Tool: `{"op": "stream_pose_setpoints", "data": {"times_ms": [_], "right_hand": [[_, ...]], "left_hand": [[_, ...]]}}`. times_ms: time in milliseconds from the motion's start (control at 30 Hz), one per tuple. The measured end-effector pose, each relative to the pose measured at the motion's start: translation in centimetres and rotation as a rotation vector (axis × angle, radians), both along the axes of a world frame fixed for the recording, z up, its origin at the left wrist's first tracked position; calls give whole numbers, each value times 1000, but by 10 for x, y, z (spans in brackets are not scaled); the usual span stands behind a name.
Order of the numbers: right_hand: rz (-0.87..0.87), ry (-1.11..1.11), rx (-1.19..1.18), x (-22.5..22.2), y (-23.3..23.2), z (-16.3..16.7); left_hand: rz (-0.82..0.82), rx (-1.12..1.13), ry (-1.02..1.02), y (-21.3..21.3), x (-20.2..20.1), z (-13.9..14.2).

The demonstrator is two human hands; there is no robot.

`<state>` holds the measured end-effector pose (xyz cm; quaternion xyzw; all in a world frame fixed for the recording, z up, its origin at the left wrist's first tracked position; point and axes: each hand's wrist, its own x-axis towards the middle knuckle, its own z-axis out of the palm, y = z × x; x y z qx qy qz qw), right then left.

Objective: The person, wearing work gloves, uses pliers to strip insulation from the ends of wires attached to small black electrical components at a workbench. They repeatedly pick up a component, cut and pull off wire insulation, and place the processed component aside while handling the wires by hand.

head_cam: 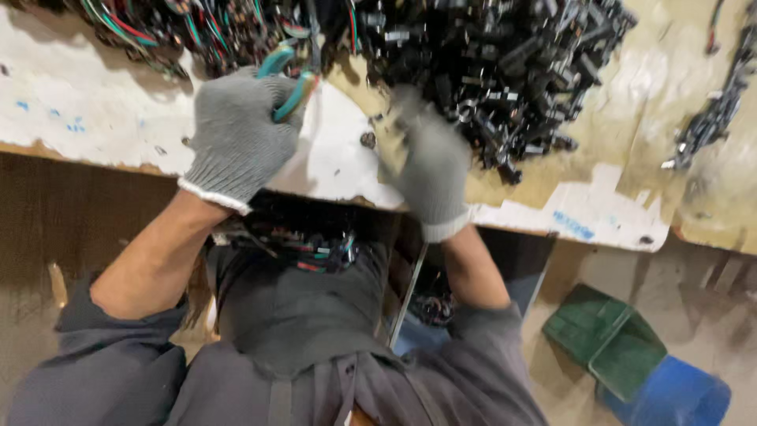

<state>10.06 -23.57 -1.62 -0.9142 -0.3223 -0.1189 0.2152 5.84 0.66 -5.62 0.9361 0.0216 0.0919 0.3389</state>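
Gripping teal pliers (pixel 285 77) at upper left, the left hand (pixel 236 134) is closed; the blurred right hand (pixel 430 166) at centre hides its fingers, grip unclear.

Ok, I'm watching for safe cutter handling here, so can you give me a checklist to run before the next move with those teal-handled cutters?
1. Left hand gloved and closed round the teal-handled cutters: ok.
2. Right hand gloved: ok.
3. Right hand sharp enough to tell what it holds: cannot tell, it is blurred.
4. Cutter jaws visible: not ok, hidden among the coloured wires.
5. Right hand apart from the cutter jaws: ok, it is beside the pile of black connectors.
6. Workbench bare in front of the hands: ok.
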Motion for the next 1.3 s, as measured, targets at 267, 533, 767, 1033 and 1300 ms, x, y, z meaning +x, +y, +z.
{"op": "stream_pose_setpoints", "data": {"times_ms": [267, 533, 767, 1033, 1300], "right_hand": [[-265, -272, -322, 66, 51, -44], [107, -116, 216, 28, 30, -41], [110, 222, 649, -6, 36, -29], [351, 191, 278, -49, 42, -31], [384, 248, 79, -47, 38, -23]], "left_hand": [[138, 51, -112, -15, -24, -13], [194, 1, -128, -5, -20, -10], [208, -16, -168, 16, -33, 5], [-65, -1163, -82, 12, -75, 43], [239, -656, 41, 23, -93, 37]]}}
